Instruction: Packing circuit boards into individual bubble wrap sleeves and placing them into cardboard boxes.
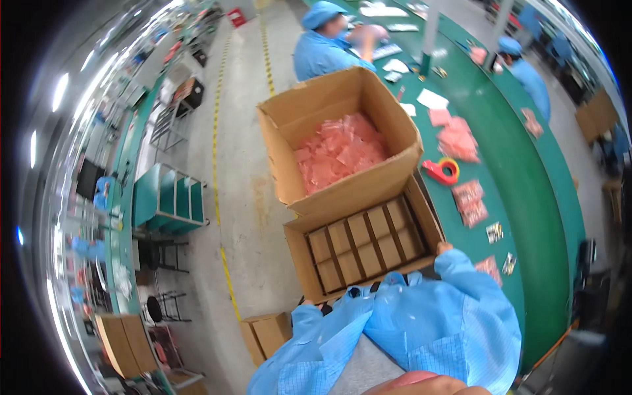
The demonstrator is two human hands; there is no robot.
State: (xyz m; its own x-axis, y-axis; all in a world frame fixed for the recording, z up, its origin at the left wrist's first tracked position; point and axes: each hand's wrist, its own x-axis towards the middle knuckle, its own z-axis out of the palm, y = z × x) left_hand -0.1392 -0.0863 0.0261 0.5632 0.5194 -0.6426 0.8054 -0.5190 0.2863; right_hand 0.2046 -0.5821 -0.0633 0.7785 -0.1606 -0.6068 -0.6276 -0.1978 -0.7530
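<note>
In front of my body stands an open cardboard box [297,245] with a grid of dividers and several brown pieces filling its cells. My right hand [445,248] is closed on its right wall close to the near corner. At the near left corner my left hand [309,303] grips the same box, mostly covered by my blue sleeve. Just beyond is a larger open carton [289,138], tilted toward me, holding a heap of pink plastic bags [342,151]. Its near wall meets the far side of the divided box.
On the green workbench [494,191] to the right lie a red and yellow tape roll [441,171], pink packets [469,203] and small pouches. A person in blue [322,46] works at the far end. A green shelf cart [170,197] and a closed carton [270,334] stand left.
</note>
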